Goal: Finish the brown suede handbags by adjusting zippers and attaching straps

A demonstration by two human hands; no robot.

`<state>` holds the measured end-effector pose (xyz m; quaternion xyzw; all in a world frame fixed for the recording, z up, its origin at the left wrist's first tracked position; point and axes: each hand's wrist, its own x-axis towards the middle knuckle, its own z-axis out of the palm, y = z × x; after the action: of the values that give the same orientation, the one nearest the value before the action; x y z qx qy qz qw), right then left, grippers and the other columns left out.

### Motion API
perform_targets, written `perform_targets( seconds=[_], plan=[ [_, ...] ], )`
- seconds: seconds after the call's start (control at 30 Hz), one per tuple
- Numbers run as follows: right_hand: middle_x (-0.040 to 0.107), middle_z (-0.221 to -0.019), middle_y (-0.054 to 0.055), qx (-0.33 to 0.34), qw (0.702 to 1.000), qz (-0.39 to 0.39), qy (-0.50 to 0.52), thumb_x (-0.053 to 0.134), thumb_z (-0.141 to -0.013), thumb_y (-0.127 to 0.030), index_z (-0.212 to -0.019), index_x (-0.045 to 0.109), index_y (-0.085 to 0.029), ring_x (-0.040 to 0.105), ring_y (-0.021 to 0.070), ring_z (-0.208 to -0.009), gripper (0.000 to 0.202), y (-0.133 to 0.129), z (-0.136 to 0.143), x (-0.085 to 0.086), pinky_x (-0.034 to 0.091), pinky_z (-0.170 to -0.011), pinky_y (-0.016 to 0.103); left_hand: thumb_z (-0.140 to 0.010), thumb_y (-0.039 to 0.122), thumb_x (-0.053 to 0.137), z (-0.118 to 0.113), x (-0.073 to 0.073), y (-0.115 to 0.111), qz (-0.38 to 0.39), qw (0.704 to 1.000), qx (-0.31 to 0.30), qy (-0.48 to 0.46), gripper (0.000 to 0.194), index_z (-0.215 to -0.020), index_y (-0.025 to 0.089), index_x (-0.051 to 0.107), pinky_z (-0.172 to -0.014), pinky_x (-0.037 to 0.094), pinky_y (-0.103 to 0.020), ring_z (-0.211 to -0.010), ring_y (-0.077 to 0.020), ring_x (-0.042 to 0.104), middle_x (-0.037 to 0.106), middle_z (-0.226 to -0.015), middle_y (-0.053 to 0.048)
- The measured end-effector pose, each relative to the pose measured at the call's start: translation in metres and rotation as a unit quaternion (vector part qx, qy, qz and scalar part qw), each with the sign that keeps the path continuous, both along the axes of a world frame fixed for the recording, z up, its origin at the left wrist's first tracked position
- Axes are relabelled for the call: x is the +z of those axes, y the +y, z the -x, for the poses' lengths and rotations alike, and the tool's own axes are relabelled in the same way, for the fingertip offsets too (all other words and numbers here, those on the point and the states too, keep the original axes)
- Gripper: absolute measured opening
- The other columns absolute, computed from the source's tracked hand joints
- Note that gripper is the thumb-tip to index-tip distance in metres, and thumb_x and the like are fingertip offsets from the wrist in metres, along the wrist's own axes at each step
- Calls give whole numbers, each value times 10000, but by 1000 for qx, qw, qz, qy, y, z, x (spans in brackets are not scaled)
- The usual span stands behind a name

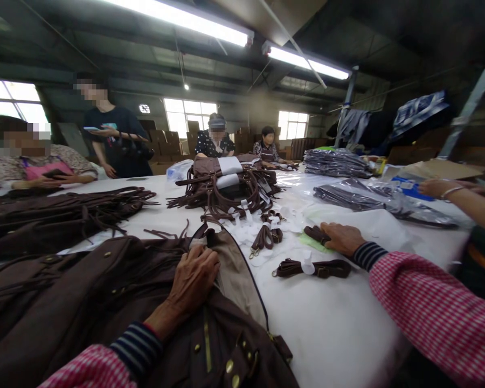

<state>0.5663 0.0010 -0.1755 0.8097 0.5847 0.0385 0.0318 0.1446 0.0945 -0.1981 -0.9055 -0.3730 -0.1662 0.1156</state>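
Note:
A large dark brown bag [117, 302] lies on the table in front of me, its zipped mouth open and its beige lining [236, 272] showing. My left hand [196, 275] has its fingers curled on the edge of that opening, gripping the bag. Further right, my right hand [343, 238] reaches across the table, closed on a folded brown strap [317, 235] above a light green piece. Nearer to me rests another brown strap bundle [313, 268], held by a white wrap. More bundled straps [267, 237] with metal clips lie between my hands.
Brown bags [226, 186] are piled mid-table, with more bags [64, 210] at the left. Plastic-wrapped goods [335, 163] stand stacked at the back right. A co-worker's hand [440, 188] is at the right edge. Several people sit or stand around the white table [331, 323].

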Motion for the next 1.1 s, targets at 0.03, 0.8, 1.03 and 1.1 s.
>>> perform_targets(
  seconds=[0.03,0.8,1.03,1.1],
  plan=[
    [654,-1128,145,-4,1000,0,0,565,-823,-196,-1147,599,-158,628,282,-1000,328,1,-2,-1,371,-713,326,-967,216,487,0,0,1,0,1000,-2,-1,147,-858,200,584,-796,370,-374,-1026,-272,491,617,-936,-53],
    [590,-944,26,105,988,-97,58,543,-787,-101,-904,622,-197,598,162,-856,171,-12,-3,10,384,-762,268,-967,203,462,3,-6,6,15,999,-25,-19,128,-874,195,550,-843,402,-362,-1030,-250,473,587,-950,-47],
    [622,-960,35,122,987,-107,17,577,-840,-161,-858,708,-227,608,183,-919,148,3,5,-11,381,-732,261,-962,221,521,5,-11,12,36,998,-28,-41,95,-870,203,531,-875,412,-360,-1022,-240,481,585,-936,-28],
    [635,-927,43,121,984,-130,3,542,-879,-165,-812,699,-210,607,184,-912,176,6,7,-15,377,-730,261,-959,216,524,5,-10,12,40,998,-32,-42,92,-868,204,532,-870,414,-356,-1016,-239,480,584,-930,-27]
  ],
)
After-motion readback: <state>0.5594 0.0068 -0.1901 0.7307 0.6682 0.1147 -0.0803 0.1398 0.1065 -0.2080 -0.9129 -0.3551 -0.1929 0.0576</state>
